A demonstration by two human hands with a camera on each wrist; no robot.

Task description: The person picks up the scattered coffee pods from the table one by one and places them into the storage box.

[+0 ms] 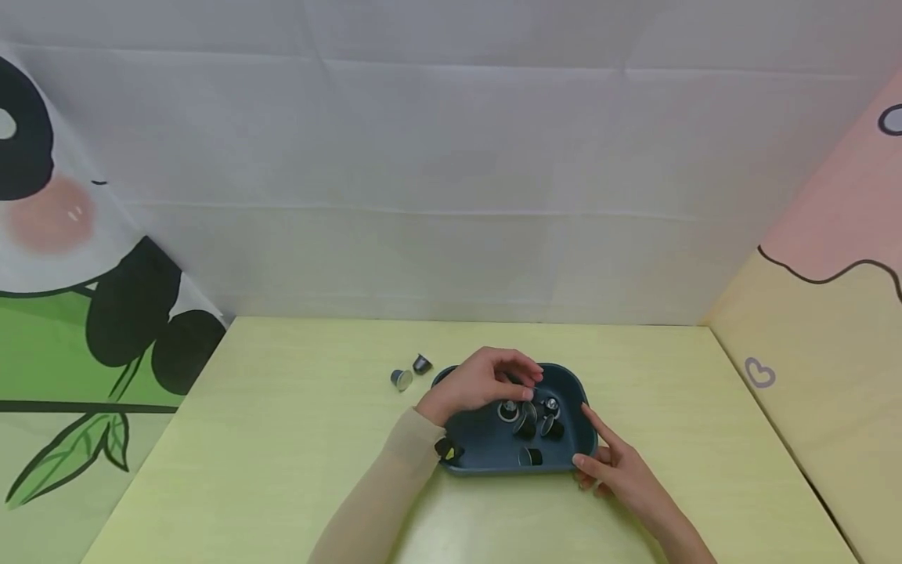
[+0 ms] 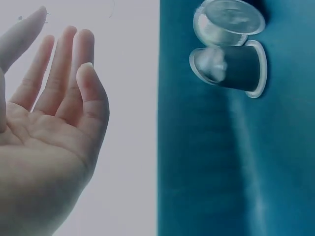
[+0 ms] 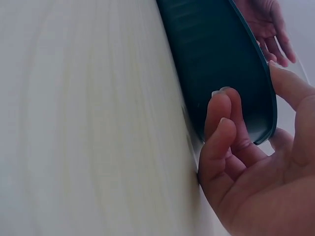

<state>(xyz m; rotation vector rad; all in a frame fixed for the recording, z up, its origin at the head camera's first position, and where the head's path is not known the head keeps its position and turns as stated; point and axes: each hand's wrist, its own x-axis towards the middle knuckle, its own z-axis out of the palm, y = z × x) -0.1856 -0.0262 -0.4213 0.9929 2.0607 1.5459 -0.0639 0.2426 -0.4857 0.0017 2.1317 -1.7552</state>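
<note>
A dark blue tray (image 1: 486, 450) holds several coffee capsules (image 1: 552, 427), mostly grouped toward its right side. My left hand (image 1: 479, 385) is above the tray, reaching over its left and back part. In the left wrist view, its fingers (image 2: 83, 64) are loosely bent and nothing lies in the palm. A dark capsule with a pale rim (image 2: 236, 69) lies on its side in that view. My right hand (image 1: 620, 470) grips the tray's right end, its thumb at the rim. In the right wrist view, fingers (image 3: 219, 108) press the tray's outer wall (image 3: 216, 54).
Two loose capsules, one paler (image 1: 402, 380) and one dark (image 1: 422, 364), lie on the yellow table (image 1: 296, 439) left of the tray. A white cloth wall (image 1: 437, 180) rises behind the table, with printed panels at both sides.
</note>
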